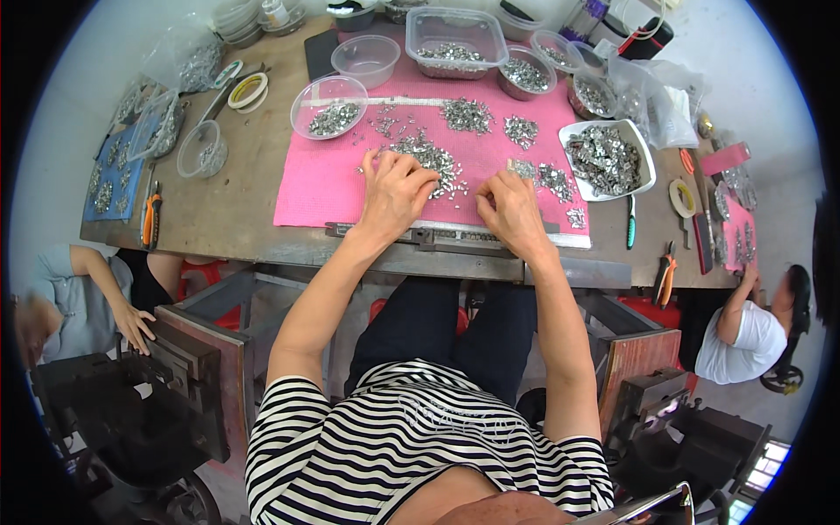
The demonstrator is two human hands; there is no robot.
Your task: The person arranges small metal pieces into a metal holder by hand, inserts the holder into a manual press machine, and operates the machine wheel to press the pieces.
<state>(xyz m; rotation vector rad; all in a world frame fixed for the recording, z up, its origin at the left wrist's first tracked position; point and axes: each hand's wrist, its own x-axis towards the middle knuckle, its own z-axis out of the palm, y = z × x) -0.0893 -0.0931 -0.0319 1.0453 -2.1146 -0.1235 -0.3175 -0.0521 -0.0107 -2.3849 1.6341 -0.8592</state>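
Note:
My left hand (395,194) rests at the near left side of a loose pile of small silvery metal pieces (429,156) on a pink mat (306,188). Its fingers are curled in, and what they hold is too small to make out. My right hand (514,208) is closed in a pinch near the mat's front edge; anything between its fingertips is hidden. Beyond it lie smaller heaps of metal pieces (555,181). Below both hands, a long metal rail (446,238) with a row of small parts runs along the table's front edge.
Clear plastic bowls (366,61) and a rectangular tub (455,35) line the back. At right stands a white tray (649,166) of metal pieces, beside a green-handled brush (631,227). Orange-handled pliers lie left (151,219) and right (666,273). Other people sit at both sides.

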